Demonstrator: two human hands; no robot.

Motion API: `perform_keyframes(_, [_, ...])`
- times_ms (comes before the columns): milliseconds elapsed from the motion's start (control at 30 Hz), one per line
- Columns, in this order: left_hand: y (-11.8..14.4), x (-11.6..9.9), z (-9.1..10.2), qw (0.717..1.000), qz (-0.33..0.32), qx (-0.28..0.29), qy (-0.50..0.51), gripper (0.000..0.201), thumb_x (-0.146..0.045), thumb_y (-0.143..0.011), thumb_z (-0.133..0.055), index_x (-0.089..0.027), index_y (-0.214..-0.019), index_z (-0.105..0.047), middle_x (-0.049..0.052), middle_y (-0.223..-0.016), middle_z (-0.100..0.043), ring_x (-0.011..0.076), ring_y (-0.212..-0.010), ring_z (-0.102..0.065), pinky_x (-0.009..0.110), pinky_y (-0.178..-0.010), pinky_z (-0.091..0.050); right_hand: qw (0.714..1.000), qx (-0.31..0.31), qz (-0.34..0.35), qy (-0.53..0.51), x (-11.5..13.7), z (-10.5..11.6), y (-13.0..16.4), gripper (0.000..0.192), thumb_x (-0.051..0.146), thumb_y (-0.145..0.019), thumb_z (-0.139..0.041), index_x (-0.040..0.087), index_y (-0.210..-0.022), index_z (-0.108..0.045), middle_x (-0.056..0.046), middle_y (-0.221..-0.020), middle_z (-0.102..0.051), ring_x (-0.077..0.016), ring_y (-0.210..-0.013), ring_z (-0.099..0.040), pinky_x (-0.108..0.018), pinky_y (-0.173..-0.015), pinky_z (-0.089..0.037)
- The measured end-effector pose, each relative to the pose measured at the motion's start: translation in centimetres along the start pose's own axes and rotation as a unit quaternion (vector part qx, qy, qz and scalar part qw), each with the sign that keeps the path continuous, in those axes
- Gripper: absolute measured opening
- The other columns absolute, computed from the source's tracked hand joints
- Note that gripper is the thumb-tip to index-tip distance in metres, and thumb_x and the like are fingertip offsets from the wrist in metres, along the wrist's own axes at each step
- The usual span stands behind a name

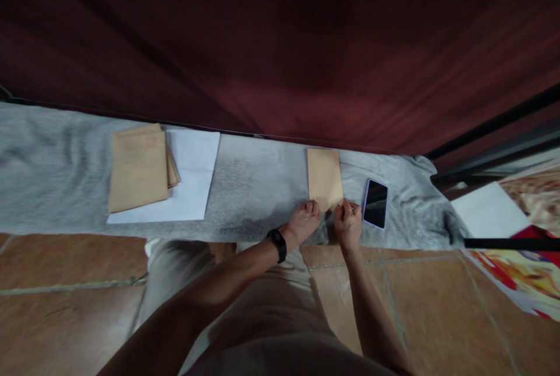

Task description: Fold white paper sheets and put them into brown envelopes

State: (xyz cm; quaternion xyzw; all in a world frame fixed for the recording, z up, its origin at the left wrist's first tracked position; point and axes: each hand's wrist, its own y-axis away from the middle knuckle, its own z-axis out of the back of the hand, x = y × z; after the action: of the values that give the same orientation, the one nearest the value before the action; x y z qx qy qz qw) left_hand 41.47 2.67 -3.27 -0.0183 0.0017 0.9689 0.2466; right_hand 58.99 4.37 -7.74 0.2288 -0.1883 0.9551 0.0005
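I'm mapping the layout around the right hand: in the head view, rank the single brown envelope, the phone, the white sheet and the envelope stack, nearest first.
From the right hand:
1. Single brown envelope, touched at its near edge.
2. Phone, just to its right.
3. White sheet, far left.
4. Envelope stack, farther left, on that sheet.

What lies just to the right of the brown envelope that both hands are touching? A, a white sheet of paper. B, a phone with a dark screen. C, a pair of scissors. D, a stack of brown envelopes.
B: the phone lies dark screen up on the grey cloth, right beside the brown envelope that the left hand and right hand touch at its near edge.
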Motion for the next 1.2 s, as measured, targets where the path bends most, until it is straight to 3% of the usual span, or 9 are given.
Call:
perform_keyframes(200, [-0.1, 0.0, 0.4, 1.000, -0.002, 0.001, 0.003, 0.034, -0.003, -0.094, -0.048, -0.005, -0.122, -0.068, 0.022, -0.124, -0.064, 0.0248, -0.111, -0.063, 0.032, -0.085, -0.055, 1.000, 0.002, 0.005, -0.023, 0.2, 0.7, -0.1, 0.047, 0.040, -0.102, -0.041, 0.011, -0.130, -0.065, -0.020, -0.116, -0.061, -0.0299, -0.112, -0.061, -0.047, -0.100, -0.052])
perform_keyframes(400, [1.9, 1.3, 2.1, 0.999, 0.033, -0.020, -0.019, 0.047, -0.004, -0.096, -0.043, -0.007, -0.142, -0.054, 0.019, -0.123, -0.065, 0.0246, -0.108, -0.064, 0.035, -0.086, -0.054, 1.000, -0.002, -0.003, -0.018, 1.5, 2.3, 0.2, 0.050, 0.047, -0.104, -0.041, 0.016, -0.141, -0.056, -0.021, -0.134, -0.058, -0.0323, -0.121, -0.061, -0.049, -0.096, -0.055])
perform_keyframes(567, [5.8, 5.4, 1.9, 0.997, 0.063, -0.038, -0.021, 0.047, -0.011, -0.099, -0.043, -0.011, -0.145, -0.051, 0.017, -0.132, -0.064, 0.0263, -0.114, -0.062, 0.041, -0.096, -0.052, 0.986, 0.039, 0.098, -0.127, 5.0, 1.8, 1.5, 0.043, 0.037, -0.106, -0.040, 0.019, -0.142, -0.055, -0.020, -0.141, -0.055, -0.0307, -0.135, -0.053, -0.051, -0.108, -0.050])
perform_keyframes(733, [11.5, 11.5, 1.0, 0.982, 0.181, -0.049, -0.003, 0.046, -0.017, -0.100, -0.041, -0.017, -0.145, -0.053, 0.016, -0.137, -0.063, 0.0278, -0.121, -0.060, 0.045, -0.103, -0.048, 0.958, 0.137, 0.162, -0.193, 10.5, -0.9, 4.5, 0.041, 0.030, -0.105, -0.041, 0.023, -0.142, -0.056, -0.014, -0.143, -0.057, -0.0265, -0.135, -0.054, -0.050, -0.111, -0.050])
perform_keyframes(833, [15.3, 15.7, 1.3, 0.952, 0.294, -0.081, -0.005, 0.046, -0.030, -0.102, -0.041, -0.019, -0.144, -0.054, 0.014, -0.146, -0.058, 0.0294, -0.131, -0.056, 0.046, -0.110, -0.044, 0.950, 0.166, 0.190, -0.182, 13.0, -2.4, 6.2, 0.042, 0.029, -0.105, -0.039, 0.024, -0.143, -0.056, -0.012, -0.146, -0.056, -0.0250, -0.137, -0.052, -0.047, -0.112, -0.049])
perform_keyframes(900, [17.7, 18.8, 1.9, 0.931, 0.350, -0.103, -0.024, 0.051, -0.032, -0.102, -0.041, -0.012, -0.147, -0.050, 0.023, -0.152, -0.050, 0.0357, -0.138, -0.049, 0.053, -0.113, -0.040, 0.952, 0.163, 0.207, -0.157, 14.1, -3.1, 7.0, 0.043, 0.028, -0.105, -0.039, 0.025, -0.145, -0.054, -0.012, -0.149, -0.055, -0.0259, -0.138, -0.052, -0.048, -0.111, -0.048])
perform_keyframes(1033, [22.2, 25.2, 3.1, 0.841, 0.512, -0.173, -0.012, 0.063, -0.041, -0.098, -0.049, -0.007, -0.151, -0.041, 0.028, -0.157, -0.042, 0.0419, -0.144, -0.041, 0.056, -0.112, -0.039, 0.958, 0.125, 0.239, -0.094, 14.9, -4.2, 7.9, 0.043, 0.026, -0.105, -0.041, 0.026, -0.147, -0.052, -0.012, -0.147, -0.058, -0.0286, -0.134, -0.055, -0.051, -0.110, -0.045])
perform_keyframes(1133, [25.0, 28.7, 3.2, 0.770, 0.606, -0.196, 0.031, 0.075, -0.046, -0.092, -0.058, -0.003, -0.151, -0.039, 0.033, -0.146, -0.051, 0.0461, -0.135, -0.050, 0.058, -0.104, -0.044, 0.959, 0.104, 0.255, -0.070, 15.0, -4.8, 8.1, 0.044, 0.024, -0.104, -0.041, 0.025, -0.147, -0.051, -0.012, -0.143, -0.061, -0.0294, -0.132, -0.057, -0.051, -0.109, -0.044])
perform_keyframes(1200, [26.3, 29.8, 2.8, 0.752, 0.625, -0.188, 0.085, 0.081, -0.046, -0.087, -0.065, -0.002, -0.150, -0.039, 0.030, -0.130, -0.062, 0.0455, -0.122, -0.059, 0.056, -0.097, -0.049, 0.958, 0.098, 0.264, -0.060, 14.9, -5.0, 8.1, 0.045, 0.024, -0.104, -0.041, 0.025, -0.148, -0.050, -0.013, -0.142, -0.062, -0.0300, -0.131, -0.058, -0.051, -0.107, -0.045])
